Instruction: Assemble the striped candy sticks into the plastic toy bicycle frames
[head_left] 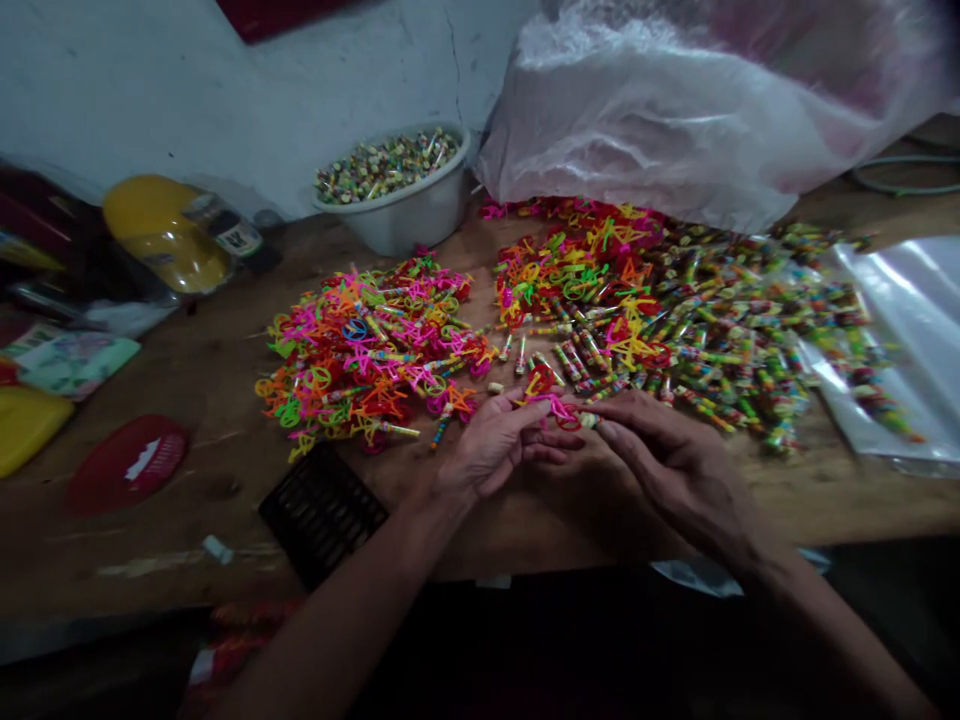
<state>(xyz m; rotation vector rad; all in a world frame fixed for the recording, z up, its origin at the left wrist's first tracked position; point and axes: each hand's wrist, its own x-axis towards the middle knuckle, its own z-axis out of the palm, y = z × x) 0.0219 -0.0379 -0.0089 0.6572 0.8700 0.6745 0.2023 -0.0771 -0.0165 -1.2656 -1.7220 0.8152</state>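
Between thumb and fingers, my left hand (495, 440) holds a pink and red plastic toy piece (559, 410). At its right, my right hand (667, 450) pinches a small candy tube (590, 420), whose end meets the toy piece. Behind my hands lie loose candy tubes (577, 360). To the left is a heap of colorful plastic pieces with tubes among them (367, 350); a second heap of plastic pieces (585, 260) lies farther back. Many wrapped tubes (742, 340) spread over the table on the right.
A white tub (405, 215) full of small items stands by the wall. Plastic bags (637, 120) rise behind the heaps. A black basket (322, 510), a red oval item (127, 465) and a yellow container (169, 235) are at the left. The wooden table's edge (862, 515) runs in front.
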